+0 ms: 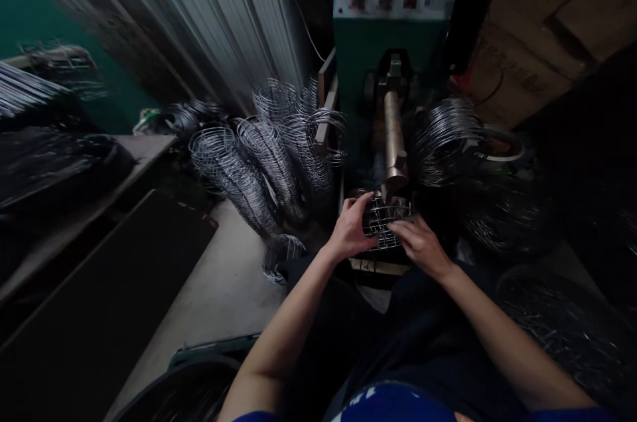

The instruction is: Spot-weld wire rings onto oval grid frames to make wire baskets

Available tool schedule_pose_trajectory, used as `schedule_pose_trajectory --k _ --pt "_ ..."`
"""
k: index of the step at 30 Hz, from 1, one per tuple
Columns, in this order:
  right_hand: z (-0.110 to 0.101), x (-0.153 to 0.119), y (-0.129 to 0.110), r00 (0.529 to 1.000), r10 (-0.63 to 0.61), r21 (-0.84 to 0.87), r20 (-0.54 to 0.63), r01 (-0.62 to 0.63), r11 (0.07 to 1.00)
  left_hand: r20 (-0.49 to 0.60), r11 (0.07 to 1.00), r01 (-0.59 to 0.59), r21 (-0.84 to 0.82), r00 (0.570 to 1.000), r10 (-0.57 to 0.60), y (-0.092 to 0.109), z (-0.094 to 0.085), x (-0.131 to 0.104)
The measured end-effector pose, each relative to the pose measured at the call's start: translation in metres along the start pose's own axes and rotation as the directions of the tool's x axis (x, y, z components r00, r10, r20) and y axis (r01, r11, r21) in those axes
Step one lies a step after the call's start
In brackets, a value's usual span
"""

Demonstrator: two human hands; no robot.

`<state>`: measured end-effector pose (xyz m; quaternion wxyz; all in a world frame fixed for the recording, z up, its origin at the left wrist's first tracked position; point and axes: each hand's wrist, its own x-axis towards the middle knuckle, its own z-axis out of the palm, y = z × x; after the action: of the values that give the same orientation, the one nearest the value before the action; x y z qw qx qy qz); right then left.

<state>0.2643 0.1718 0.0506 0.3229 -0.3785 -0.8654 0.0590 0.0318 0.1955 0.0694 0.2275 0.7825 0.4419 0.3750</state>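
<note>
A round wire basket [383,226] of metal mesh sits under the tip of the machine's metal arm [393,137], in the middle of the view. My left hand [352,228] is wrapped round the basket's left side, thumb at the near side and fingers at its upper rim. On the right side, my right hand [421,243] grips the mesh with its fingers pressed together. Where the machine's tip meets the wire is dark and partly hidden.
Nested stacks of wire rings [239,176] stand left of the green machine [358,44]. Wire coils [445,143] hang at its right, near cardboard boxes [527,64]. A dark table [144,150] stands at left; a dark tub [174,395] lies at the lower left.
</note>
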Motion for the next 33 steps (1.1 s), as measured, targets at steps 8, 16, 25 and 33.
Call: schedule_pose_trajectory --k 8,16,25,33 --pt "-0.001 0.008 0.005 1.000 0.012 0.055 0.011 -0.012 0.998 0.022 0.998 0.060 0.012 0.998 -0.061 0.004 -0.003 0.007" --pt "0.006 0.014 0.006 0.968 0.188 -0.075 -0.166 -0.202 0.976 0.047 0.995 0.059 0.076 0.997 -0.063 0.000 -0.007 0.019" --pt "0.007 0.028 0.010 0.929 0.294 0.028 -0.224 -0.295 0.955 0.051 0.985 0.080 0.153 0.995 -0.089 -0.012 -0.011 0.039" --pt "-0.016 0.003 0.006 0.834 0.547 0.448 -0.075 -0.462 0.765 0.046 0.985 0.107 0.134 0.992 -0.114 -0.020 -0.014 0.060"
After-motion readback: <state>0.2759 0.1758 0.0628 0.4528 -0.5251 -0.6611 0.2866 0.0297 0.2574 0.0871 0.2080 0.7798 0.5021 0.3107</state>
